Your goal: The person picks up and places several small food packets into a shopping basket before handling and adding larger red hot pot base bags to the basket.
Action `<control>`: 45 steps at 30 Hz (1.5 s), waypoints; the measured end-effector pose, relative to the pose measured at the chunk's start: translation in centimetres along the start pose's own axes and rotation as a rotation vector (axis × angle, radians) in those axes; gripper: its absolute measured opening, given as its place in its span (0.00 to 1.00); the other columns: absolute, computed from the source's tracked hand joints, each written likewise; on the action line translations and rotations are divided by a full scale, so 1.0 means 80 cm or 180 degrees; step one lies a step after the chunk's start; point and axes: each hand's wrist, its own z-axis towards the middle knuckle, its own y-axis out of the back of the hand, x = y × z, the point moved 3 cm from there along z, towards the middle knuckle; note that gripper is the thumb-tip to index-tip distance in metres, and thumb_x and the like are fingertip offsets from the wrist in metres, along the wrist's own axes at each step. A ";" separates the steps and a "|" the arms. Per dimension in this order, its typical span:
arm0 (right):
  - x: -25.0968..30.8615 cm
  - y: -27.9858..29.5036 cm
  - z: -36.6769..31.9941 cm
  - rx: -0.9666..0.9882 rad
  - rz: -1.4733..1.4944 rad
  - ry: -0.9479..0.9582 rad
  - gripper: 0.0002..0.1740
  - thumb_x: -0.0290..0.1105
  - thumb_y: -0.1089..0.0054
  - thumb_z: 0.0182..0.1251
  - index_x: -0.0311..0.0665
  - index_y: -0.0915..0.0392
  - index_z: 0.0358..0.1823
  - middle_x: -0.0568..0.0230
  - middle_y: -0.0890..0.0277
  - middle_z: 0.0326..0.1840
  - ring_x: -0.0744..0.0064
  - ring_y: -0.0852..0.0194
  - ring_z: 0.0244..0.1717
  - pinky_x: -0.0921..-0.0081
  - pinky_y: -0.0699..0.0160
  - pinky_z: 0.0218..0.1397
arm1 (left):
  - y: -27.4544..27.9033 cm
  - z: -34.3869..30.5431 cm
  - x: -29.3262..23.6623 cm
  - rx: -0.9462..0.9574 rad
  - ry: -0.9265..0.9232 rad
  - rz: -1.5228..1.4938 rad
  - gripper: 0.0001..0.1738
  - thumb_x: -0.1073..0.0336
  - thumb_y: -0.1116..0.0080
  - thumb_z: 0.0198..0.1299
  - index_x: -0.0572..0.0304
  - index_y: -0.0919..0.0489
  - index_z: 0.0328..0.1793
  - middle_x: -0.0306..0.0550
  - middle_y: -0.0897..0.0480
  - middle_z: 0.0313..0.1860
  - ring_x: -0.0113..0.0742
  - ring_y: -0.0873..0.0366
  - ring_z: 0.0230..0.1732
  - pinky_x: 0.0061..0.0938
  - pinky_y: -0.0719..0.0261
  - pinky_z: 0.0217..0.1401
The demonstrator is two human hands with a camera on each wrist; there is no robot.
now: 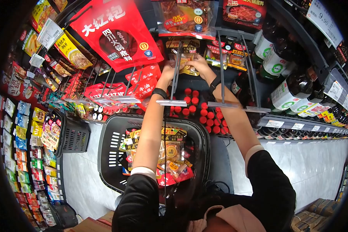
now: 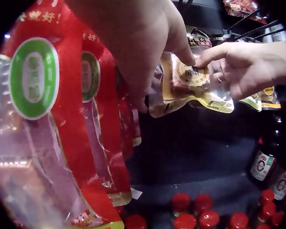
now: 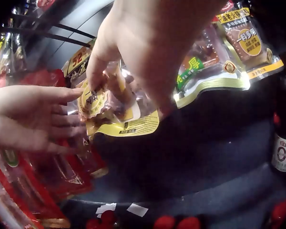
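floor (image 1: 297, 158): pale, tiled, beside stocked shelves (image 1: 284, 123)
basket (image 1: 105, 154): black, holding heaped packets (image 1: 173, 150)
grip: left hand (image 1: 168, 71) and right hand (image 1: 201, 65) pinch one clear packet (image 2: 188, 78), thumbs in front

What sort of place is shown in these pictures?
Most likely a supermarket aisle: price tags line a shelf edge, hotpot-base packets hang from metal hooks, and a black shopping basket holds packaged food.

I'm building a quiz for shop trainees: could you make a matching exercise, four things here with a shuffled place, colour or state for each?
1. See-through packet
2. Central basket
3. Clustered caps
4. Big bottles

A. Bright red
B. Dark, with white labels
C. Between left hand and right hand
D. Black, holding packets

Pairs: 1-C, 2-D, 3-A, 4-B
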 end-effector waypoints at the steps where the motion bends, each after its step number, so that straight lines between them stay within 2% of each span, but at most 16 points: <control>1: -0.002 -0.002 0.004 0.0100 -0.0048 0.0154 0.23 0.24 0.39 0.48 0.34 0.36 0.48 0.61 0.28 0.40 0.76 0.28 0.38 0.79 0.28 0.38 | 0.000 -0.002 -0.001 -0.0065 0.0107 -0.0007 0.42 0.57 0.28 0.38 0.67 0.39 0.55 0.54 0.27 0.47 0.35 0.28 0.46 0.25 0.29 0.45; 5: 0.010 -0.011 -0.025 0.0413 0.0213 -0.0276 0.18 0.27 0.41 0.53 0.39 0.35 0.44 0.66 0.30 0.39 0.76 0.28 0.39 0.78 0.27 0.40 | 0.000 0.003 0.011 0.0016 0.0168 -0.0412 0.28 0.57 0.28 0.40 0.65 0.27 0.43 0.45 0.22 0.37 0.28 0.26 0.38 0.21 0.28 0.38; 8: 0.008 -0.007 -0.029 0.0357 0.0232 -0.0323 0.19 0.28 0.41 0.53 0.39 0.36 0.45 0.66 0.30 0.40 0.76 0.28 0.39 0.77 0.27 0.40 | -0.013 -0.035 -0.044 0.0205 0.0077 -0.0401 0.21 0.63 0.37 0.51 0.64 0.28 0.49 0.42 0.22 0.39 0.28 0.24 0.38 0.21 0.26 0.40; 12: 0.011 -0.007 -0.039 0.0546 0.0324 -0.0226 0.20 0.27 0.40 0.52 0.39 0.36 0.46 0.66 0.31 0.41 0.75 0.28 0.40 0.76 0.27 0.40 | -0.016 -0.048 -0.039 -0.0040 0.0273 -0.0572 0.21 0.56 0.33 0.47 0.62 0.23 0.41 0.39 0.21 0.34 0.22 0.27 0.32 0.18 0.29 0.33; 15: 0.006 -0.009 -0.049 0.0671 0.0492 -0.0097 0.21 0.25 0.40 0.52 0.36 0.36 0.48 0.64 0.31 0.41 0.74 0.28 0.40 0.78 0.27 0.39 | -0.011 -0.057 -0.036 0.0330 0.0310 -0.0324 0.20 0.57 0.34 0.48 0.62 0.24 0.42 0.37 0.21 0.32 0.20 0.27 0.30 0.14 0.30 0.32; 18: -0.004 -0.011 -0.059 0.0673 0.0643 0.0043 0.22 0.22 0.41 0.52 0.32 0.37 0.48 0.62 0.31 0.41 0.74 0.29 0.41 0.79 0.28 0.39 | -0.019 -0.074 -0.040 0.0368 -0.0139 -0.0809 0.18 0.60 0.36 0.51 0.62 0.24 0.43 0.36 0.20 0.31 0.19 0.27 0.29 0.13 0.29 0.32; 21: -0.010 -0.016 -0.072 0.0427 0.0584 0.0101 0.22 0.22 0.40 0.49 0.28 0.36 0.47 0.61 0.30 0.37 0.77 0.29 0.30 0.82 0.30 0.31 | -0.018 -0.110 -0.065 0.0268 -0.0303 -0.0415 0.15 0.63 0.38 0.53 0.63 0.24 0.44 0.38 0.20 0.33 0.20 0.25 0.32 0.15 0.27 0.34; 25: -0.015 -0.024 -0.097 0.0411 0.0576 0.0222 0.24 0.23 0.38 0.48 0.28 0.37 0.48 0.61 0.29 0.38 0.78 0.29 0.32 0.83 0.30 0.30 | -0.026 -0.152 -0.081 0.0284 -0.0568 -0.0844 0.13 0.65 0.40 0.54 0.63 0.25 0.44 0.39 0.20 0.36 0.22 0.24 0.34 0.18 0.25 0.37; 32: 0.015 -0.042 -0.171 0.0268 0.0236 0.0000 0.23 0.24 0.39 0.51 0.32 0.37 0.48 0.65 0.30 0.31 0.82 0.34 0.26 0.85 0.34 0.27 | -0.024 -0.200 -0.080 0.0028 0.0250 -0.0545 0.12 0.65 0.41 0.55 0.58 0.24 0.44 0.35 0.21 0.35 0.20 0.25 0.33 0.17 0.26 0.35; 33: 0.025 -0.046 -0.185 0.0253 0.0192 -0.0042 0.24 0.24 0.39 0.50 0.32 0.37 0.49 0.65 0.30 0.31 0.82 0.34 0.25 0.85 0.35 0.26 | -0.025 -0.201 -0.080 0.0110 -0.0050 -0.0560 0.12 0.64 0.41 0.55 0.59 0.24 0.45 0.36 0.21 0.36 0.21 0.25 0.34 0.18 0.26 0.37; 35: 0.019 -0.048 -0.194 0.0158 0.0040 -0.0155 0.23 0.25 0.38 0.50 0.34 0.37 0.47 0.65 0.31 0.30 0.80 0.33 0.24 0.84 0.33 0.26 | -0.023 -0.210 -0.067 0.0037 0.0266 -0.0579 0.13 0.64 0.41 0.55 0.59 0.24 0.46 0.37 0.21 0.37 0.23 0.26 0.36 0.19 0.27 0.39; 37: 0.019 -0.053 -0.212 0.0005 0.0026 -0.0200 0.22 0.25 0.37 0.48 0.34 0.36 0.44 0.64 0.30 0.32 0.78 0.30 0.30 0.81 0.30 0.29 | -0.021 -0.229 -0.065 0.0000 0.0412 -0.0582 0.15 0.65 0.41 0.54 0.58 0.26 0.48 0.38 0.22 0.39 0.25 0.26 0.37 0.21 0.27 0.38; 38: 0.017 -0.056 -0.223 -0.0067 0.0017 -0.0228 0.22 0.25 0.36 0.47 0.35 0.35 0.43 0.64 0.30 0.34 0.77 0.29 0.32 0.80 0.29 0.30 | -0.022 -0.240 -0.057 -0.0246 0.0359 -0.0850 0.12 0.67 0.43 0.56 0.58 0.25 0.46 0.39 0.21 0.39 0.26 0.25 0.39 0.22 0.27 0.39; 39: 0.016 -0.062 -0.235 -0.0062 0.0433 -0.0339 0.22 0.24 0.36 0.48 0.35 0.36 0.44 0.63 0.30 0.35 0.76 0.29 0.33 0.80 0.28 0.31 | -0.022 -0.251 -0.060 -0.0182 0.0452 -0.0942 0.11 0.68 0.44 0.56 0.57 0.25 0.46 0.38 0.21 0.39 0.26 0.25 0.39 0.21 0.26 0.39; 43: 0.022 -0.073 -0.271 0.0042 0.0519 -0.0589 0.22 0.23 0.37 0.49 0.33 0.37 0.45 0.62 0.30 0.37 0.76 0.28 0.37 0.81 0.26 0.34 | -0.016 -0.291 -0.072 0.0321 0.0965 -0.1297 0.11 0.68 0.44 0.57 0.58 0.25 0.46 0.37 0.20 0.40 0.24 0.25 0.40 0.20 0.27 0.40; 45: 0.021 -0.079 -0.287 0.0089 0.0274 -0.0548 0.25 0.22 0.40 0.51 0.31 0.42 0.49 0.56 0.30 0.40 0.70 0.26 0.39 0.77 0.24 0.38 | -0.012 -0.314 -0.080 0.0302 0.0941 -0.1302 0.11 0.67 0.43 0.57 0.58 0.25 0.46 0.36 0.20 0.39 0.23 0.25 0.39 0.19 0.27 0.39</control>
